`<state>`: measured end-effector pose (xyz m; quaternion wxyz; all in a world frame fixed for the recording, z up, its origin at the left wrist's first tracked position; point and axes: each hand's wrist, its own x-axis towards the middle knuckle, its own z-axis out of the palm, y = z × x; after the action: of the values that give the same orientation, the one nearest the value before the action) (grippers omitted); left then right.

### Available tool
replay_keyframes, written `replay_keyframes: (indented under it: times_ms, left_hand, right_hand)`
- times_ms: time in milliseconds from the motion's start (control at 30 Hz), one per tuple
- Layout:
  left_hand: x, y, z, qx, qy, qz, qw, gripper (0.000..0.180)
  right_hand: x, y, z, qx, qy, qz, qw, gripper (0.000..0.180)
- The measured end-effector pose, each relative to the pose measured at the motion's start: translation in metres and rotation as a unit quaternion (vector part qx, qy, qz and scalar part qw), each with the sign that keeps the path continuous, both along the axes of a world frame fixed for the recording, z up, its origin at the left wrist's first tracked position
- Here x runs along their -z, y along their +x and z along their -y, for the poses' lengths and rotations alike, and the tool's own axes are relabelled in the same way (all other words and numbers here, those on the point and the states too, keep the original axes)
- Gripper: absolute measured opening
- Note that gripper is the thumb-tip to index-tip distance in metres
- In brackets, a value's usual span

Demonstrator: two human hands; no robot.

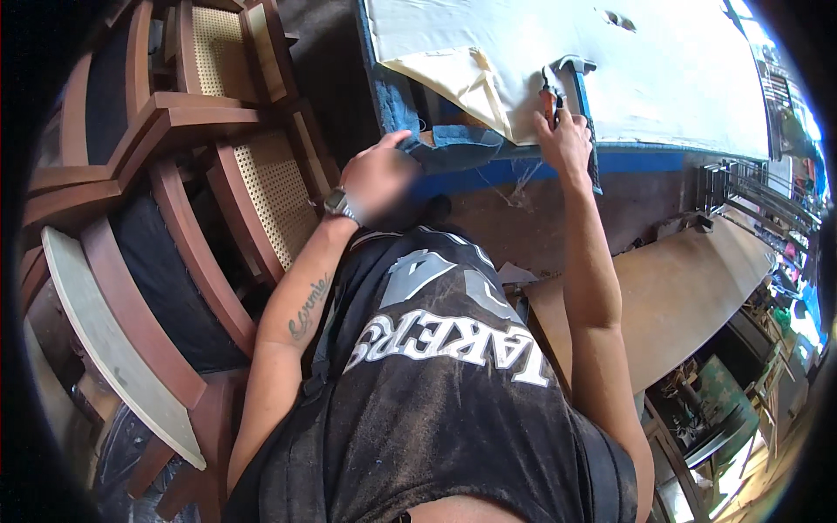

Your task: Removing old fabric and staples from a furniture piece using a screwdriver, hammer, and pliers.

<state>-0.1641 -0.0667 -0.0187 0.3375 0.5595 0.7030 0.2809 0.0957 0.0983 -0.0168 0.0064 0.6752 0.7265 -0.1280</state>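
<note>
My right hand [567, 139] is closed around pliers [548, 98] with red-orange handles, their jaws pointing away from me over a white cloth-covered panel [663, 78]. Close beside it is a claw hammer [581, 87], its head on the cloth and its dark handle reaching past the panel's near edge. My left hand [370, 174], partly blurred, has a finger stretched out beside torn blue fabric [394, 100] at the panel's near left corner. Between the hands, a cream flap of cloth [458, 74] is folded back, baring a gap in the frame.
Brown wooden chair frames with cane panels [270, 187] crowd the left side. A brown board [654, 292] lies low at the right. Behind it are dark metal frames [732, 187] and a cluttered pile of things [715, 401].
</note>
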Motion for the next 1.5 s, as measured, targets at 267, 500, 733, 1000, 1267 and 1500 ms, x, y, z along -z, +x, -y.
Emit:
replay_keyframes:
  times_ms: [267,500,733,1000,1267,1500]
  left_hand:
    - [0.012,-0.036,-0.033,0.010,-0.038,0.078,0.996,0.023]
    - [0.030,-0.050,-0.032,0.090,-0.065,0.071,0.991,0.022]
    - [0.049,-0.040,-0.019,0.001,-0.005,0.227,0.974,0.022]
    - [0.054,-0.022,0.001,-0.082,0.012,0.212,0.974,0.017]
    - [0.049,0.004,0.014,-0.167,0.031,0.180,0.969,0.020]
    - [0.044,0.015,0.033,-0.283,0.053,0.201,0.937,0.013]
  right_hand:
    - [-0.050,-0.088,0.067,-0.291,0.043,-0.177,0.939,0.052]
    - [-0.003,-0.106,0.086,-0.211,-0.230,-0.108,0.944,0.041]
    - [-0.013,-0.112,0.077,-0.177,-0.239,-0.062,0.953,0.036]
    - [-0.023,-0.096,0.080,-0.262,-0.197,-0.192,0.925,0.030]
    - [0.003,-0.095,0.074,-0.352,-0.187,-0.278,0.874,0.019]
    - [0.015,-0.078,0.085,-0.446,-0.146,-0.249,0.847,0.013]
